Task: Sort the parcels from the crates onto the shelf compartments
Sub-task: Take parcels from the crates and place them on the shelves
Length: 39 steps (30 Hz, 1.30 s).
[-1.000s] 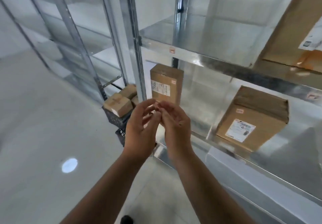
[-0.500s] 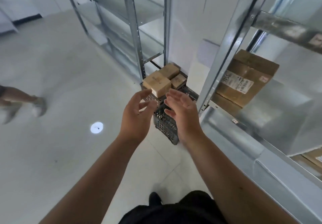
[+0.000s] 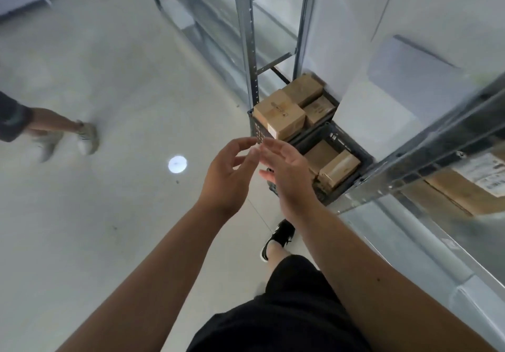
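Observation:
Two dark plastic crates stand on the floor beside the metal shelf point(image 3: 426, 165). The far crate point(image 3: 257, 130) holds three brown cardboard parcels, the largest point(image 3: 278, 113) on top at its front. The near crate point(image 3: 355, 146) holds two parcels, one point(image 3: 337, 169) with brown tape. My left hand point(image 3: 229, 176) and my right hand point(image 3: 287, 174) hover side by side in front of the crates, fingers spread, holding nothing. A labelled parcel point(image 3: 470, 184) lies in a shelf compartment at the right.
Another person's legs and pale shoes point(image 3: 87, 138) stand on the pale floor at the left. My own black shoe point(image 3: 278, 238) and black shorts show below my arms. More steel shelving point(image 3: 246, 37) runs along the back. A round light spot point(image 3: 177, 164) marks the floor.
The view has swung down and left from the shelf compartments to the crates on the floor. My hands have parted slightly and now hover nearer the crates. Another person's legs came into sight.

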Motion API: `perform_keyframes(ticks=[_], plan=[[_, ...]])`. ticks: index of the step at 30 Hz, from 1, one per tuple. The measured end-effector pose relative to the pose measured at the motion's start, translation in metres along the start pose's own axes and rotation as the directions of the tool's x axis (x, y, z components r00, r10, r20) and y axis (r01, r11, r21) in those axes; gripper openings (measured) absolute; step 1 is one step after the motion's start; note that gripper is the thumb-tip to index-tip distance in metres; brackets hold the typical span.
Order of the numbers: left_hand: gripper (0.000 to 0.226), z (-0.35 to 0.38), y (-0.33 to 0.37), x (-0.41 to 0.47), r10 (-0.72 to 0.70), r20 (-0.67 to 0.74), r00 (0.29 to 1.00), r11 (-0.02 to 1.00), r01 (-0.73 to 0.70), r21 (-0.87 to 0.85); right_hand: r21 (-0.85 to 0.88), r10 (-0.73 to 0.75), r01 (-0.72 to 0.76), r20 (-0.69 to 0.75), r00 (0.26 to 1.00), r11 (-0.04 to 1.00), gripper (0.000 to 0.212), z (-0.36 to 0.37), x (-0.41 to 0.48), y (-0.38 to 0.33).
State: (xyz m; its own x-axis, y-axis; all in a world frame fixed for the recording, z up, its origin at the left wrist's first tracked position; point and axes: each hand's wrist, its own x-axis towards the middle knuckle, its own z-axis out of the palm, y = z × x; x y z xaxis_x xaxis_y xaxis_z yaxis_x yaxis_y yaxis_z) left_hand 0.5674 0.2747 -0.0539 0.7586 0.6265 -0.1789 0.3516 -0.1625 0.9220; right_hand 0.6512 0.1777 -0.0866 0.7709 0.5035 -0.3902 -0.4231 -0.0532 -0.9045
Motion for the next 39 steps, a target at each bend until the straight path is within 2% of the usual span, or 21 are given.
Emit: perform_keyframes(ticks=[3, 6, 12, 17, 21, 24, 28, 34, 39], plan=[[0.019, 0.007, 0.001, 0.058, -0.04, 0.049, 0.998, 0.993, 0.035, 0.113, 0.033, 0.07, -0.07, -0.006, 0.998, 0.997, 0.027, -0.003, 0.06, -0.007], [0.018, 0.021, 0.007, 0.115, -0.103, 0.08, 0.992, 0.984, 0.09, 0.151, 0.09, 0.19, -0.186, -0.038, 0.981, 0.978, 0.015, -0.014, 0.113, -0.015], [0.021, 0.069, 0.02, 0.21, -0.128, 0.193, 0.973, 0.977, 0.091, 0.191, 0.054, 0.254, -0.248, -0.196, 0.947, 0.967, 0.029, -0.049, 0.18, -0.027], [0.03, 0.115, 0.022, 0.263, -0.163, 0.364, 0.917, 0.969, 0.079, 0.235, 0.118, 0.331, -0.31, -0.313, 0.89, 0.944, 0.013, -0.079, 0.214, -0.022], [0.033, 0.143, 0.019, 0.304, -0.181, 0.519, 0.836, 0.955, 0.024, 0.294, 0.219, 0.392, -0.327, -0.42, 0.819, 0.919, 0.021, -0.098, 0.236, -0.015], [0.033, 0.159, 0.011, 0.341, -0.195, 0.646, 0.737, 0.944, -0.037, 0.327, 0.271, 0.42, -0.323, -0.514, 0.748, 0.907, 0.028, -0.107, 0.255, -0.014], [0.035, 0.174, 0.004, 0.395, -0.235, 0.757, 0.609, 0.925, -0.098, 0.366, 0.364, 0.483, -0.318, -0.622, 0.617, 0.875, 0.025, -0.11, 0.291, -0.01], [0.034, 0.222, -0.006, 0.466, -0.31, 0.824, 0.474, 0.874, -0.199, 0.444, 0.518, 0.597, -0.299, -0.658, 0.459, 0.801, 0.025, -0.117, 0.343, 0.019], [0.032, 0.27, -0.041, 0.49, -0.354, 0.84, 0.412, 0.836, -0.263, 0.481, 0.504, 0.608, -0.341, -0.676, 0.417, 0.794, 0.031, -0.143, 0.377, 0.057]])
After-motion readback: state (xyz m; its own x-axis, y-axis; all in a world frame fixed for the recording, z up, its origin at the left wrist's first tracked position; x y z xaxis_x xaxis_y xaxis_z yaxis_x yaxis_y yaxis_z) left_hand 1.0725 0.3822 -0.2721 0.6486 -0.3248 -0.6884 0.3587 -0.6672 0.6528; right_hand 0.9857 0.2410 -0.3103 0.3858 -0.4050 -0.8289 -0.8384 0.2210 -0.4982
